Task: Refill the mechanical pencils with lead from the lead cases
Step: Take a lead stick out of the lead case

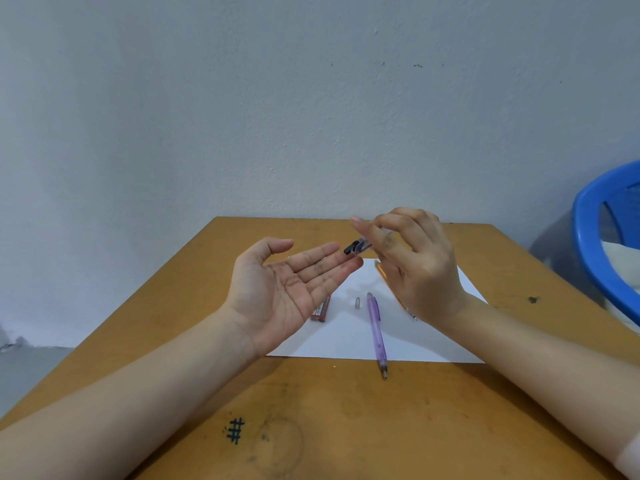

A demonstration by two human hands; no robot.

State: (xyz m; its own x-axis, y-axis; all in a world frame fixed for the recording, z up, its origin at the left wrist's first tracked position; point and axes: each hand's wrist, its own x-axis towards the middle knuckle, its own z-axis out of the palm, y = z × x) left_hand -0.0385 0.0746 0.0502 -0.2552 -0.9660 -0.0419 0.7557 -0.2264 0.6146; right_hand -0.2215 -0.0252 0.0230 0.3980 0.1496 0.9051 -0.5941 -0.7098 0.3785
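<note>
wall: pale grey, speckled | table: scuffed wood | chair: blue plastic

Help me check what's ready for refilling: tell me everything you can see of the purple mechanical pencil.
The purple mechanical pencil is slim, with a translucent-looking plastic barrel, a darker clip near its far end and a tapered tip pointing towards the viewer. It lies flat, mostly on the white paper, its tip end past the paper's near edge on the wooden table. A small pale cap lies apart, left of its far end. Nothing else touches it.
</note>
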